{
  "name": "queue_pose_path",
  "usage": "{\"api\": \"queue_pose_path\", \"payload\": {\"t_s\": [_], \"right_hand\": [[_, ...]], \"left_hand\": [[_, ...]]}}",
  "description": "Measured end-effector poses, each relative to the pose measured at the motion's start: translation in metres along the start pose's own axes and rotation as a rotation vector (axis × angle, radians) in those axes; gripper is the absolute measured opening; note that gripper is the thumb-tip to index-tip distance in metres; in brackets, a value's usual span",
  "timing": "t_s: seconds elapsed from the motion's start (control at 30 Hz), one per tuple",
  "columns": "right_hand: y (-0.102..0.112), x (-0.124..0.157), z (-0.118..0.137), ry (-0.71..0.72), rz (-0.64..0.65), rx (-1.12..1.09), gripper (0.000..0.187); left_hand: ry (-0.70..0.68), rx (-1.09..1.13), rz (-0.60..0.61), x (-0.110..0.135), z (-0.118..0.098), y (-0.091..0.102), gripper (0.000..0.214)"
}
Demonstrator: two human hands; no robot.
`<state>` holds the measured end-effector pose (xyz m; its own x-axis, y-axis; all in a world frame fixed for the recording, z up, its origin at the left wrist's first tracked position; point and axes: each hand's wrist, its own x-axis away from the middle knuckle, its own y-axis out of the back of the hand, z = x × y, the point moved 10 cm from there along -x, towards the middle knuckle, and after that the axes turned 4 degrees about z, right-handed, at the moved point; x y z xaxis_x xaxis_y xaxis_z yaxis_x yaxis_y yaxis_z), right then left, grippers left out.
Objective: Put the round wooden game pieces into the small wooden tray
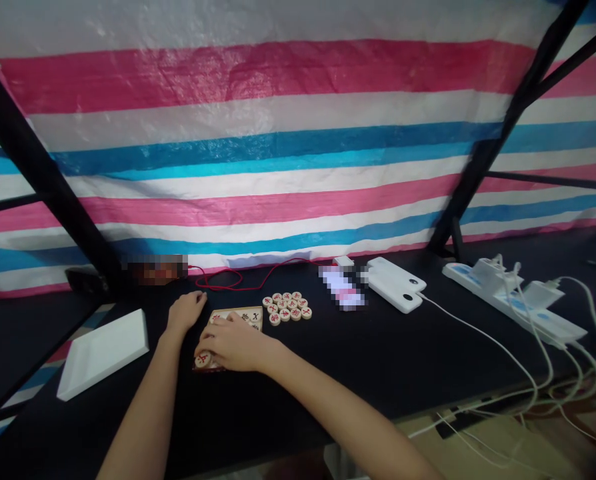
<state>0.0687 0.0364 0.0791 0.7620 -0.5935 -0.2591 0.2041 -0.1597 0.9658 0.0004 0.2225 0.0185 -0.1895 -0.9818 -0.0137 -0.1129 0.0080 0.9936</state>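
A shallow box (222,311) of round wooden Chinese chess pieces lies on the table in front of me. Over it reaches my right hand (235,343), covering much of the contents. Its fingers curve around a chess piece (203,360) with a red character at the near left corner. To the box's upper left, my left hand (188,310) rests on the tabletop, fingers curled together, with nothing visible in them. Just right of the box, several loose chess pieces (285,305) with red characters stand grouped in rows, face up.
On the left lies a white tray-like lid (105,353). A lit phone (343,290), partly blurred out, and a white two-lens device (395,283) sit to the right. Farther right is a power strip (518,303) with white cables. A red cable (223,288) runs along the back.
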Motion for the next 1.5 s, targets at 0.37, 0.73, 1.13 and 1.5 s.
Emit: {"api": "queue_pose_path", "payload": {"t_s": [0.37, 0.73, 1.13, 1.5], "right_hand": [[-0.002, 0.003, -0.009, -0.022, -0.022, -0.036, 0.024], [0.043, 0.073, -0.083, -0.320, -0.111, -0.322, 0.025], [0.032, 0.108, -0.111, -0.397, -0.011, -0.224, 0.023], [0.018, 0.109, -0.108, -0.386, 0.098, -0.200, 0.022]], "left_hand": [[0.004, 0.004, 0.007, -0.002, 0.001, -0.001, 0.050], [0.003, 0.001, 0.012, 0.000, 0.000, -0.001, 0.050], [0.004, -0.017, 0.008, -0.002, 0.001, -0.002, 0.052], [0.011, -0.014, 0.011, -0.003, 0.002, -0.004, 0.050]]}}
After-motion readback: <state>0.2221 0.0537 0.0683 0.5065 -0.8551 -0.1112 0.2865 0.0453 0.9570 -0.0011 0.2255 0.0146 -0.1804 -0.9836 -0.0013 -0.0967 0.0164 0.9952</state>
